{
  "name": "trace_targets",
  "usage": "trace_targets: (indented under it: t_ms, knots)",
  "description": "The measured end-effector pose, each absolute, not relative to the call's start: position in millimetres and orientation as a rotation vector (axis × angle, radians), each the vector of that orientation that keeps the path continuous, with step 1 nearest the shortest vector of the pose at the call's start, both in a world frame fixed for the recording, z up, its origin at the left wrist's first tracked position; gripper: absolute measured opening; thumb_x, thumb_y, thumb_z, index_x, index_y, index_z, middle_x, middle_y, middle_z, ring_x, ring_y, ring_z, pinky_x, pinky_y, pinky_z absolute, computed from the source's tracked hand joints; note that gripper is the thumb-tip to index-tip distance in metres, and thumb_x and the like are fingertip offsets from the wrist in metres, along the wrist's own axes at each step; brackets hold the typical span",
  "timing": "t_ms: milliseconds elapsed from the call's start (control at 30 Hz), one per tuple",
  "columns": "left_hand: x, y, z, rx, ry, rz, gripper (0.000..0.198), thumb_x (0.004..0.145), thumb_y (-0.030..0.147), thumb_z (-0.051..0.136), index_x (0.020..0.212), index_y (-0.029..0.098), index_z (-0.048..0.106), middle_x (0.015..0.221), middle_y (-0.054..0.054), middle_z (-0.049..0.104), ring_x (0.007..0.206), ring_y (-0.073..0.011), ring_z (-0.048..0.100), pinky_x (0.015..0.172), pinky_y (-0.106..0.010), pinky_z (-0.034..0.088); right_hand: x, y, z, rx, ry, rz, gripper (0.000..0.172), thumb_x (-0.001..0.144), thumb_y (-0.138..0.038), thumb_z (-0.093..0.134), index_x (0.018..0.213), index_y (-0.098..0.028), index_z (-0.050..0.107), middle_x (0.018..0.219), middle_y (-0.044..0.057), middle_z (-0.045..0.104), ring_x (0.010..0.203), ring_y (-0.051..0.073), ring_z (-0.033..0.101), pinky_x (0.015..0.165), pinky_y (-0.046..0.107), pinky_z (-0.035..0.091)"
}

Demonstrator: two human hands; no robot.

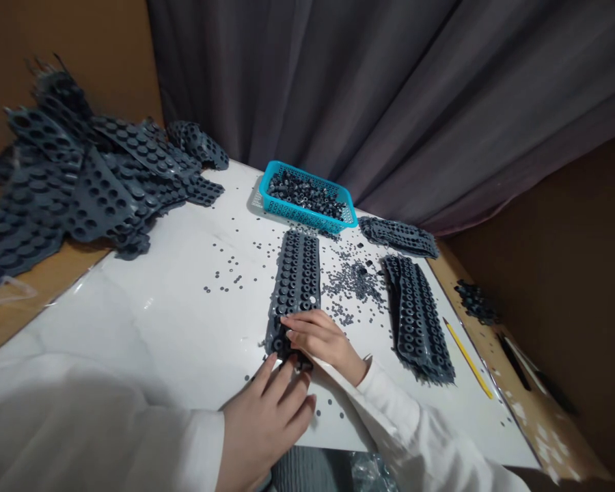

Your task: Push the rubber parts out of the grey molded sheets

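Note:
A dark grey rubber sheet with rows of round moulded studs [298,266] lies lengthwise in front of me on the white tabletop. My left hand [269,410] rests at its near end, fingers stretched and slightly apart, the tips touching the sheet's edge. Over the lower part of the sheet is my right hand [322,339], its fingers closed together and pressed down at the studs. What the right fingertips pinch is hidden; a pale strip runs below that hand, and I cannot tell whether it is a tool or the cuff.
Beyond the sheet stands a blue basket [307,216] of small dark rubber parts. Stacked studded sheets [423,318] and a yellow pencil [469,359] lie right. Tiny grey discs [359,281] are scattered around. A heap of studded sheets [97,171] fills the left; a grey curtain [363,89] hangs behind.

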State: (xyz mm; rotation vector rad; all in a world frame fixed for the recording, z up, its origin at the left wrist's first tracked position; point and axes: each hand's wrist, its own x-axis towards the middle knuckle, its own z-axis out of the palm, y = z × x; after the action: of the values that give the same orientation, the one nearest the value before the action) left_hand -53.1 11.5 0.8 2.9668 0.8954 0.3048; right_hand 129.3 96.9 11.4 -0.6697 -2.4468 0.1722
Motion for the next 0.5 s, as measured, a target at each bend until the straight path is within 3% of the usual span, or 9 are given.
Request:
trace_targets:
  t_ms: [233,367,500]
  knots:
    - [-53,12,1,2.964,0.881,0.311,0.046,0.083,0.034,0.053,0.127,0.019,0.049,0.136,-0.01,0.047,0.124,-0.0348,0.04,0.103,-0.054,0.023,132,97,11,-0.803,-2.419,0.203,0.024,0.089,-0.012,0.053,0.111,-0.021,0.057,0.121,0.011,0.063,0.114,0.021,0.055,0.087,0.039,0.053]
    - [-54,12,6,2.942,0.863,0.289,0.052,0.083,0.038,0.054,0.13,0.019,0.046,0.14,-0.009,0.043,0.128,-0.0352,0.035,0.104,-0.054,0.022,131,100,21,-0.896,-2.185,0.37,0.02,0.09,-0.011,0.049,0.104,-0.02,0.06,0.113,0.011,0.067,0.109,0.02,0.059,0.085,0.038,0.055]
    - [-54,11,4,2.93,0.874,0.257,0.05,0.083,0.031,0.054,0.131,0.02,0.046,0.141,-0.01,0.042,0.129,-0.0357,0.035,0.104,-0.055,0.022,128,97,26,-0.872,-2.115,0.597,0.015,0.088,-0.014,0.053,0.1,-0.02,0.061,0.113,0.012,0.067,0.109,0.021,0.06,0.091,0.041,0.051]
